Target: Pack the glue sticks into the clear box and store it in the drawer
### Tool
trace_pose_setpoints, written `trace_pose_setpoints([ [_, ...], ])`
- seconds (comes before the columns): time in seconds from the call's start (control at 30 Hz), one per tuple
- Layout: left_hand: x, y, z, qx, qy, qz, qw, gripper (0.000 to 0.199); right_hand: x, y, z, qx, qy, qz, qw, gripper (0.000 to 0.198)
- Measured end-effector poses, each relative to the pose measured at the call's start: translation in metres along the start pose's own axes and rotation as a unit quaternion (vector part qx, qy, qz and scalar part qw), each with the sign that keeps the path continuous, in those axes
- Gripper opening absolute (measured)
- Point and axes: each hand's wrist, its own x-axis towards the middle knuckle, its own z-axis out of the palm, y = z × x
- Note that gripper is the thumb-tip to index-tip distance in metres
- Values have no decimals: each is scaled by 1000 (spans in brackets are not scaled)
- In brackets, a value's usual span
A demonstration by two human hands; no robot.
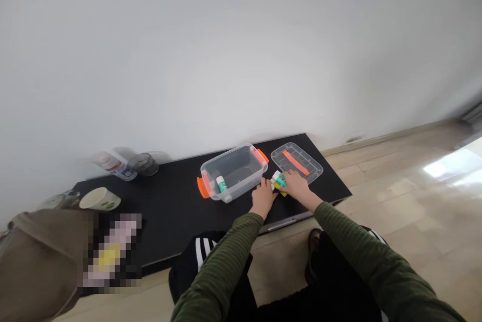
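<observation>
My right hand (pixel 298 187) closes around a green-and-white glue stick (pixel 277 178) over the black table, between the clear box and its lid. Close beside it, my left hand (pixel 263 197) has its fingers bent in against the same spot; what they grip is partly hidden. Something yellow (pixel 280 191) shows beneath the glue stick, between the two hands. Another glue stick (pixel 222 184), also green and white, lies inside the clear plastic box (pixel 241 190) with orange latches, left of my hands. The clear lid (pixel 314 167) with an orange handle lies flat behind my right hand.
On the table's (pixel 169 211) left stand a paper cup (pixel 100 199), a dark glass (pixel 143 164) and a tilted-looking spray can (pixel 115 165). A person's brown sleeve (pixel 45 256) reaches in at lower left, beside a pixelated patch. A white wall (pixel 226 61) rises behind the table.
</observation>
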Motion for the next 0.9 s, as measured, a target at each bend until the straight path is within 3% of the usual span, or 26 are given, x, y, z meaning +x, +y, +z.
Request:
trace_pose_setpoints([
  [0.17, -9, -4, -7, -15, -8, 2, 1000, 72, -8, -2, -5, -35, 6, -2, 999, 48],
  [0.37, -28, -15, -29, -35, -28, 6, 999, 76, -6, -7, -12, -1, 14, 1, 1000, 38],
  [0.5, -45, -26, -48, -32, -46, 0, 998, 70, -2, -9, -21, 96, 97, -35, 990, 33],
  [0.6, -59, -34, -61, -28, -61, -2, 998, 57, -7, -21, -28, 184, 168, -103, 963, 34],
  [0.77, -78, -46, -74, -27, -68, 8, 997, 47, -17, -77, -41, 204, 222, -248, 921, 32],
  [0.83, -84, -52, -75, -27, -79, 9, 996, 44, -10, -112, -47, 157, 180, -275, 931, 32],
  [0.9, -89, -60, -76, -26, -94, 6, 995, 39, 5, -152, -53, 78, 76, -255, 961, 31],
])
